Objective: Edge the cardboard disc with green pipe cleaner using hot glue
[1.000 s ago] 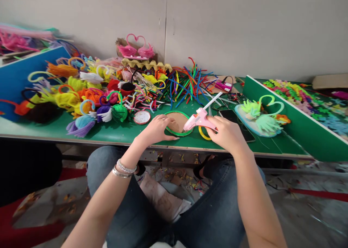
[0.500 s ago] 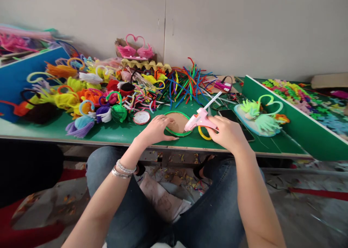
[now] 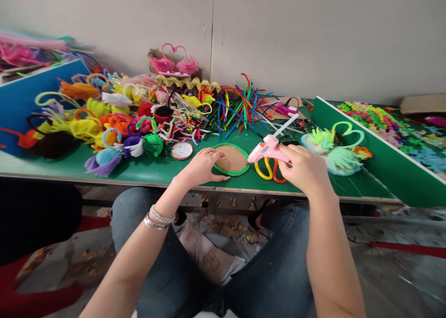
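My right hand (image 3: 304, 169) is wrapped round the handle of a pink hot glue gun (image 3: 264, 150). A whitish glue stick (image 3: 287, 124) juts from its back end, and the nozzle points left, at the right edge of a brown cardboard oval (image 3: 232, 159) with a green pipe-cleaner rim. My left hand (image 3: 202, 165) grips the oval's left edge, fingers over the cardboard and thumb by the near rim. Scissors with yellow and orange handles (image 3: 264, 170) lie under the glue gun, their blades hidden. A dark phone (image 3: 291, 144) is partly covered by my right hand.
Fluffy yarn-like swan pieces (image 3: 104, 127) crowd the left side. Loose pipe cleaners (image 3: 240, 107) spread at the back. A finished green swan pair (image 3: 343, 151) stands right, before a green divider (image 3: 369, 155). A small round white lid (image 3: 181, 151) lies left of the oval.
My right hand has drawn the glue gun rightward, from over the oval's rim to just beside it, uncovering the scissors' orange handle. My left hand stays at the oval.
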Available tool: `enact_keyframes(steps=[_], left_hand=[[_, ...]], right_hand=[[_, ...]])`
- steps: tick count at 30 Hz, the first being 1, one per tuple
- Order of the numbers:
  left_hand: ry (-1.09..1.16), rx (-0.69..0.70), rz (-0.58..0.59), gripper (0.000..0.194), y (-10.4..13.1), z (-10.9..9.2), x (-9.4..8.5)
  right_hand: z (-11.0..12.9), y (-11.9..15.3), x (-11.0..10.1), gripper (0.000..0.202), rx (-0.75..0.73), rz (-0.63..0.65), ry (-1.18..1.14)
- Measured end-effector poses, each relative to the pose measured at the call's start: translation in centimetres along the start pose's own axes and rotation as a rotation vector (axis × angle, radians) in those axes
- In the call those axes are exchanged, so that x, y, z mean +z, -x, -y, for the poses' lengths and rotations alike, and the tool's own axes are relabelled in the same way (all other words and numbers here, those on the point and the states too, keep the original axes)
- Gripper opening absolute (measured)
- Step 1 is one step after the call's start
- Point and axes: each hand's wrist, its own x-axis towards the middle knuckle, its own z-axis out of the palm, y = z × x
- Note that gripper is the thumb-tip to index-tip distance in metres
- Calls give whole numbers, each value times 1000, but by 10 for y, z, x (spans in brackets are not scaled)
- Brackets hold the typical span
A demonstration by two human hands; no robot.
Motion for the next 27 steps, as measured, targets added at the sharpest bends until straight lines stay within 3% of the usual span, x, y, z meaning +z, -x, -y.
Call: enact_keyframes(steps=[11, 18, 24, 27], left_hand=[[-7, 39, -57, 63, 1, 3, 6], [-71, 53, -78, 60, 2, -5, 3], [-114, 60, -142, 62, 3, -15, 6], [-138, 57, -156, 60, 3, -20, 9]], right_hand=[[-2, -1, 5, 32, 39, -15, 53], [-16, -3, 20, 41, 225, 24, -84], [-20, -12, 24, 44, 520, 66, -443], [-23, -18, 28, 44, 644, 72, -480]])
